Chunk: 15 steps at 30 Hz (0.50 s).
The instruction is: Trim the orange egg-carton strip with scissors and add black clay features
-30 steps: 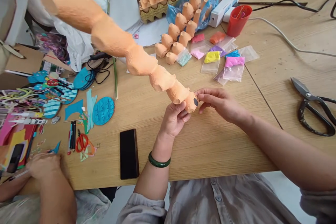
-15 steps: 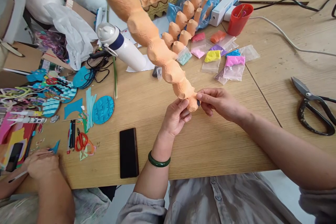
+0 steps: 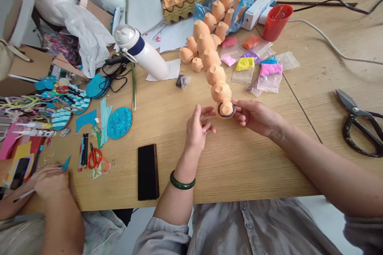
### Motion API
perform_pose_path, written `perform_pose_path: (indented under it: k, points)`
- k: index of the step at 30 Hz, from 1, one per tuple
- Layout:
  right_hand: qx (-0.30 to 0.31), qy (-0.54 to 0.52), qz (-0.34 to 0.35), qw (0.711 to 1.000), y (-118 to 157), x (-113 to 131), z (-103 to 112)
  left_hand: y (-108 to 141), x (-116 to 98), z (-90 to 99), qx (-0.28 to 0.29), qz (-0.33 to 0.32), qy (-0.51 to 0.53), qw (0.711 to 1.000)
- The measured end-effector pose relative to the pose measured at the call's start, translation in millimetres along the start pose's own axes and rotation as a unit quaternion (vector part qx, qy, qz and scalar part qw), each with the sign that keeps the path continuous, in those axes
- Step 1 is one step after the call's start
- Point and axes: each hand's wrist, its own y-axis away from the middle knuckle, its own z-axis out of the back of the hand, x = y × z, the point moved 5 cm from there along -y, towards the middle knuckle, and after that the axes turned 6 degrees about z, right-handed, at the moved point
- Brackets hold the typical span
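My right hand (image 3: 254, 115) pinches the near end of an orange strip of egg-carton cups (image 3: 216, 75). The strip runs away from me, over other orange cups. Its near end cup has a dark ring around a rough orange middle and faces me. My left hand (image 3: 200, 127) is just left of that end, apart from it, fingers loosely spread and holding nothing. A green bangle (image 3: 182, 183) is on my left wrist. Beyond the strip stand more orange egg-carton cups (image 3: 221, 30), partly covered by it. A small bag with dark clay (image 3: 181, 81) lies to the left.
Clay packets (image 3: 245, 64), a red cup (image 3: 277, 22) and a white power strip (image 3: 260, 6) lie at the back right. Large shears (image 3: 356, 115) rest at right. A white bottle (image 3: 146, 53), a phone (image 3: 148, 171) and red scissors (image 3: 94, 157) lie left, near a co-worker's hands (image 3: 50, 179).
The strip's far end has swung down and to the right, and its ringed near end now faces me. My left hand has let go and opened; my right hand still holds the strip.
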Motion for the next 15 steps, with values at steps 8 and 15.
perform_pose_path:
  k: [8, 15]
  points:
    - [-0.106, 0.122, -0.046, 0.986, 1, 7, 12, 11, -19, -9.1, 0.153, 0.016, 0.107, 0.982]
    - [-0.182, 0.487, 0.093, 0.849, -3, 29, 41, 5, -10, -7.0, 0.164, 0.013, 0.171, 0.972]
